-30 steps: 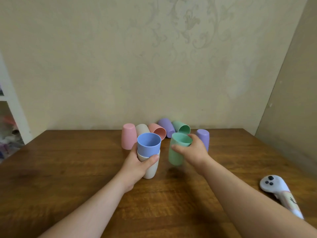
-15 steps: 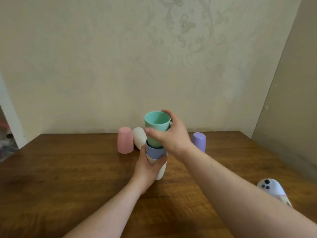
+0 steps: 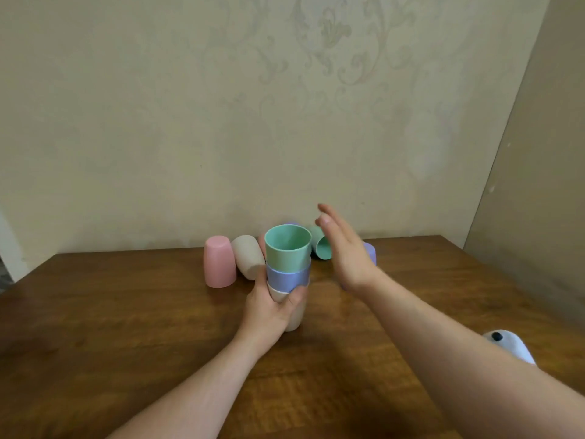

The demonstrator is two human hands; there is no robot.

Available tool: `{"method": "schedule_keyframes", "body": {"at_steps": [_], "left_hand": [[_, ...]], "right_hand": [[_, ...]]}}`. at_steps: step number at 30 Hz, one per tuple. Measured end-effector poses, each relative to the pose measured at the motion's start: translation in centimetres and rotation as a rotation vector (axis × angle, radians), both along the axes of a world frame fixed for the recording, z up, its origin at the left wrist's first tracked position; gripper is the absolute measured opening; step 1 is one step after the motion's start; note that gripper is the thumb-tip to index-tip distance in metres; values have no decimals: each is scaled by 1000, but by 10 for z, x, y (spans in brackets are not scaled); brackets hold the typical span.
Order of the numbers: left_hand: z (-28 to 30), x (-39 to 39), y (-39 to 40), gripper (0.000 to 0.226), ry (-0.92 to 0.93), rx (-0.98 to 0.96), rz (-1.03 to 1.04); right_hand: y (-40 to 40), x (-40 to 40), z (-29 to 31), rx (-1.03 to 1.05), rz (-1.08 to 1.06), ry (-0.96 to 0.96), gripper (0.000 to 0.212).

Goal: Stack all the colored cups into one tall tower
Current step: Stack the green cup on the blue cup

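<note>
The left hand (image 3: 269, 307) is gripping the three-cup pastel plastic stack (image 3: 287, 274); the right hand (image 3: 346, 253), released and spread, is risking knocking it over.

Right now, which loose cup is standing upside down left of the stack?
The pink cup, standing rim-down on the table; the beige cup beside it lies tipped on its side.

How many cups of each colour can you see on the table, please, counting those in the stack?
Green cups: 2
Blue cup: 1
Beige cups: 2
Pink cups: 2, one a sliver behind the stack
Purple cups: 2, both mostly hidden
Total: 9
</note>
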State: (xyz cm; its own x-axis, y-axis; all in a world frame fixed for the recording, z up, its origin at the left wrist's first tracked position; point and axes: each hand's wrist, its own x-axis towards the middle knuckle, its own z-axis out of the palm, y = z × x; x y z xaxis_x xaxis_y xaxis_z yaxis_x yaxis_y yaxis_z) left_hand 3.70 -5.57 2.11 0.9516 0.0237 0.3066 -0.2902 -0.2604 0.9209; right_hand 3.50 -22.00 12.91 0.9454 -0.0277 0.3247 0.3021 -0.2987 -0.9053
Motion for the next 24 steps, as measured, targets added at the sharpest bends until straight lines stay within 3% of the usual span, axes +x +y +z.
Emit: {"method": "schedule_keyframes", "body": {"at_steps": [1,3,5,7,12,16,18,21,24], "left_hand": [[-1,0,0,76,-7,13,15],[-3,2,-1,79,6,47,22],[-5,2,-1,80,40,88,24],[-5,0,-1,87,51,132,27],[-6,1,-1,91,43,148,34],[-5,-1,-2,90,25,149,48],[-6,-1,-2,88,22,154,53],[-8,0,-1,83,44,170,61],[-9,3,4,80,91,159,33]], "right_hand": [[-12,11,3,-110,-95,-35,61],[-37,33,4,-551,-225,-21,66],[-59,49,-9,-1047,-229,109,69],[-75,52,-34,-1320,-155,209,76],[-87,43,-64,-1156,-280,107,76],[-82,30,-68,-829,-344,202,98],[-81,20,-73,-815,-324,274,106],[-76,3,-85,-862,-320,311,102],[-70,-9,-100,-671,-345,271,95]]}}
